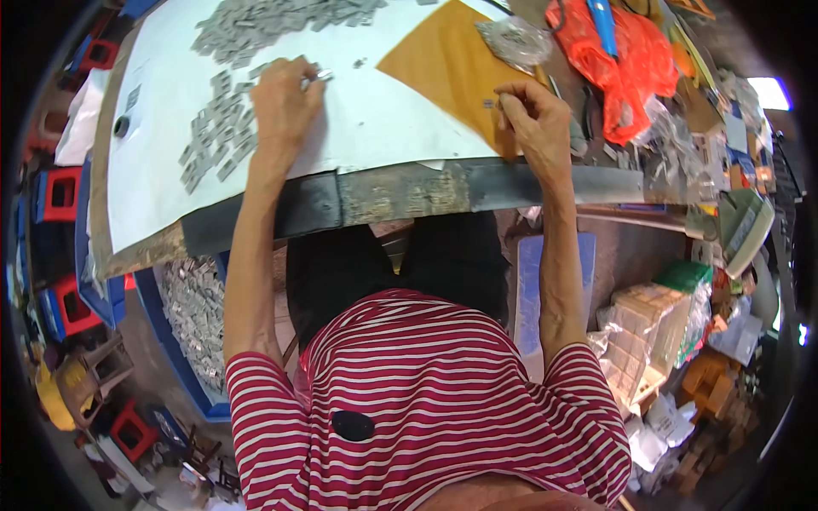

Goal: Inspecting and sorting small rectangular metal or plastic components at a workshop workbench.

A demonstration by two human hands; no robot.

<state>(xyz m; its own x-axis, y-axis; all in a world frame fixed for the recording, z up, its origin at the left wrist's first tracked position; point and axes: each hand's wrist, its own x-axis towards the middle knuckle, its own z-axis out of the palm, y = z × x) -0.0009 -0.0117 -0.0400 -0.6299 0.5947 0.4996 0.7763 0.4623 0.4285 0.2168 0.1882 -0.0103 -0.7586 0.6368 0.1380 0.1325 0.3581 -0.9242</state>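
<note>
My left hand [288, 106] is over the white sheet [383, 128], beside a loose spread of small flat grey metal pieces [217, 128]. Its fingers are curled, and a small shiny metal piece [324, 76] shows at the thumb and fingertips. My right hand [538, 123] hovers at the edge of a brown paper sheet [443, 60], thumb and fingers drawn together in a pinch. Whatever it holds, if anything, is too small to make out. A tiny dark piece [488, 104] shows against the brown sheet just left of those fingers.
A large heap of grey metal pieces [273, 25] covers the table's far side. Farther right are a clear plastic bag [515, 43], a red plastic bag [626, 77] and a blue-handled tool [602, 25]. A blue bin [192, 315] of metal pieces stands below left.
</note>
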